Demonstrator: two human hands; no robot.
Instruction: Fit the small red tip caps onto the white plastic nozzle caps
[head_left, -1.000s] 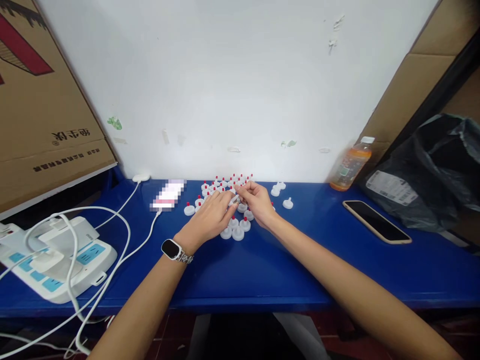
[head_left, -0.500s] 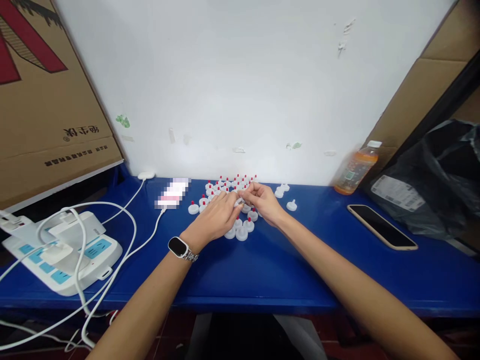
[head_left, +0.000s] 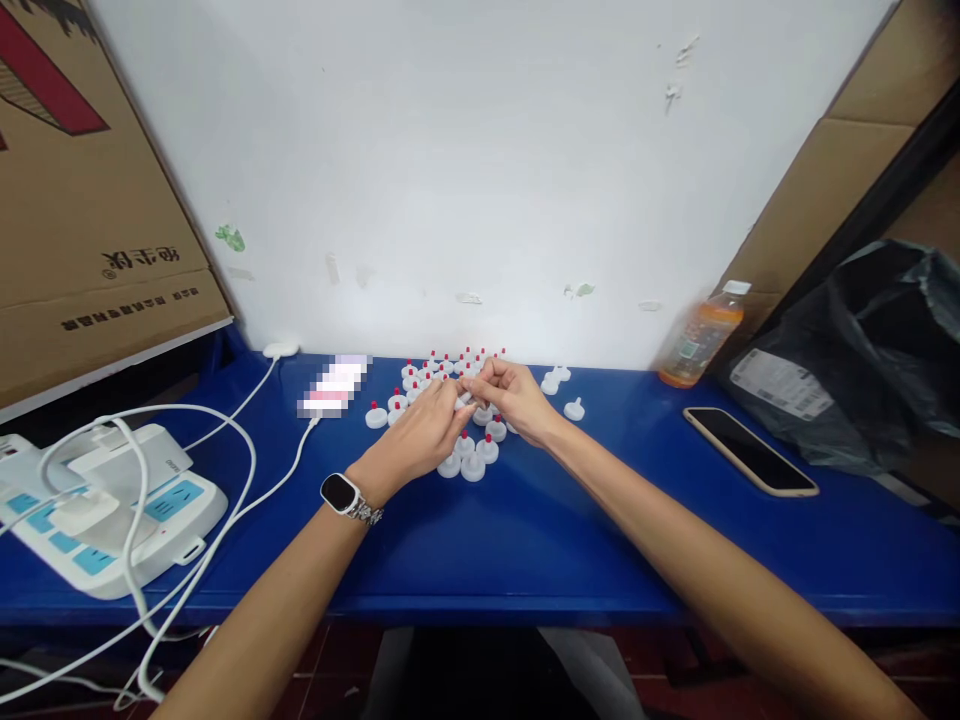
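Over the middle of the cluster, my left hand [head_left: 424, 430], with a smartwatch [head_left: 341, 493] on its wrist, is closed around a white nozzle cap [head_left: 463, 401]. My right hand [head_left: 521, 398] meets it there, its thumb and fingers pinched at the cap's end. Whatever sits between the right fingertips is too small and covered to make out. Several white caps with red tips, such as one at the near side [head_left: 472, 467], stand upright around and beneath both hands. To the right, a white nozzle cap without a red tip [head_left: 574, 410] stands apart, with a few plain white ones [head_left: 551, 384] behind it.
On the blue table [head_left: 525, 560], a power strip [head_left: 112, 530] with looping white cables lies at left. A phone [head_left: 750, 452], an orange drink bottle [head_left: 701, 340] and a dark plastic bag [head_left: 832, 360] are at right. A cardboard box [head_left: 97, 220] stands at left before the white wall.
The view has turned slightly right, so everything sits a little further left. Both hands stay together at the white cap, with hardly any change in grip.
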